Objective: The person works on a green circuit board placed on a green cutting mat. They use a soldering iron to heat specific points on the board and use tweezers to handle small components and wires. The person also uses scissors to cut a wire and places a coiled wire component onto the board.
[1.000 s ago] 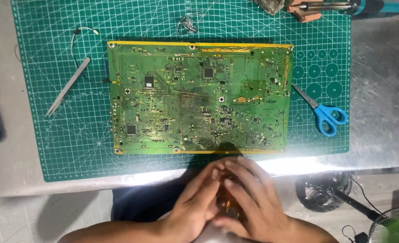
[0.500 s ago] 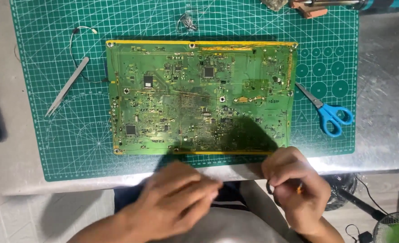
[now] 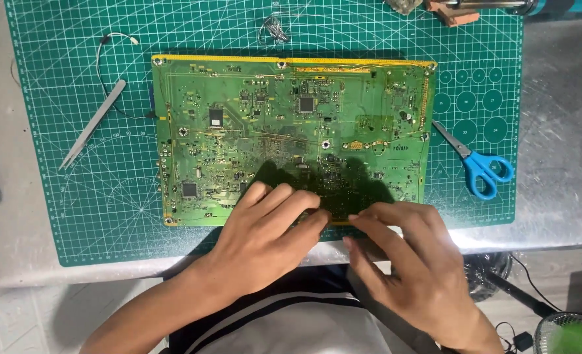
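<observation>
While fingers spread, both hands point(image 3: 343, 242) press the circuit board point(image 3: 291, 137).

An electronics repair workshop. A green cutting mat point(image 3: 74, 216) covers the desk point(image 3: 560, 196), carrying a large circuit board point(image 3: 291, 124), tweezers point(image 3: 93, 124) and blue-handled scissors point(image 3: 478, 164).

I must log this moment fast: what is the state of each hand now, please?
Left hand: open, fingers flat on the near edge of the green circuit board, holding nothing.
Right hand: open, fingers spread at the same edge, holding nothing visible.
</observation>
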